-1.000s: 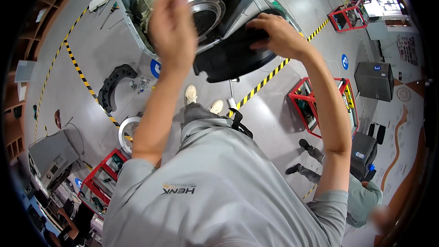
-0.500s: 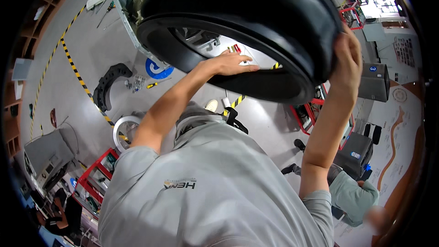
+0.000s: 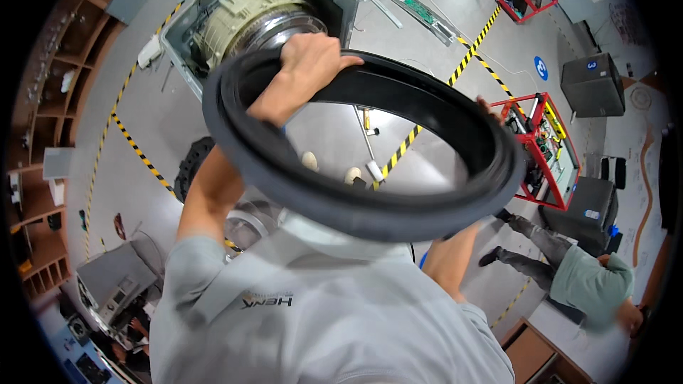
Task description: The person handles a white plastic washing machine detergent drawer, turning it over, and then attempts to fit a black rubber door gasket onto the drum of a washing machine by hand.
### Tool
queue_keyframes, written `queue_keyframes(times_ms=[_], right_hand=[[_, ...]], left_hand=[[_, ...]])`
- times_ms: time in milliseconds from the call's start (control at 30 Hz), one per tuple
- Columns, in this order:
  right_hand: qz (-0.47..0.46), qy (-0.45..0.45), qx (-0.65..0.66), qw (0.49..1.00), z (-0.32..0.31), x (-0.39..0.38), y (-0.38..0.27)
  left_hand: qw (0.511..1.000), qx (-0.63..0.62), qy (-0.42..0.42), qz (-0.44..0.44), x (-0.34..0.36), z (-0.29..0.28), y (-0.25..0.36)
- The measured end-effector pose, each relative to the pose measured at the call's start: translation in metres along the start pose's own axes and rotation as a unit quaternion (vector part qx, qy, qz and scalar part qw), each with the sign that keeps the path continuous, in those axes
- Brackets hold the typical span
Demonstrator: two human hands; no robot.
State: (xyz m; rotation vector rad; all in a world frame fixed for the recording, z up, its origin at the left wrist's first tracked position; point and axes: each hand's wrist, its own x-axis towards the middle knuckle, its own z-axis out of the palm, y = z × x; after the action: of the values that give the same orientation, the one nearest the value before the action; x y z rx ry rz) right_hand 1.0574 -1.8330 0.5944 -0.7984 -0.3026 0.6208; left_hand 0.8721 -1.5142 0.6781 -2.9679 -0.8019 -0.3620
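Note:
I hold a large black rubber ring gasket (image 3: 377, 217), tilted in front of my body, with the floor showing through its opening. My left hand (image 3: 309, 64) grips its upper-left rim, fingers curled over it. My right hand (image 3: 491, 114) is at the right side, mostly hidden behind the ring, with a few fingertips curled on the edge. Just beyond the gasket lies an opened appliance casing (image 3: 345, 11) around a cream plastic drum (image 3: 238, 18) with a shiny metal rim, partly covered by the gasket.
A red-framed tool cart (image 3: 555, 156) and grey boxes (image 3: 590, 85) stand right; a co-worker (image 3: 590, 284) is at lower right. A circuit-board strip (image 3: 420, 14) lies behind. A curved black part (image 3: 196, 171) and metal ring (image 3: 242, 227) lie left, near wooden shelves (image 3: 50, 99).
The black ring has been lifted away from the casing and turned, now lower and exposing the drum. My left hand has moved from inside the opening onto the upper-left rim.

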Motion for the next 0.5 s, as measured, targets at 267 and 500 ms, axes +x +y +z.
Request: queue_keyframes(times_ms=[267, 500], right_hand=[[0.316, 0.096, 0.243, 0.912, 0.020, -0.053, 0.116], [0.269, 0.011, 0.237, 0.934, 0.038, -0.041, 0.106]], left_hand=[[0.990, 0.076, -0.048, -0.105, 0.014, -0.021, 0.006], [0.974, 0.123, -0.055, -0.179, 0.000, -0.017, -0.004]])
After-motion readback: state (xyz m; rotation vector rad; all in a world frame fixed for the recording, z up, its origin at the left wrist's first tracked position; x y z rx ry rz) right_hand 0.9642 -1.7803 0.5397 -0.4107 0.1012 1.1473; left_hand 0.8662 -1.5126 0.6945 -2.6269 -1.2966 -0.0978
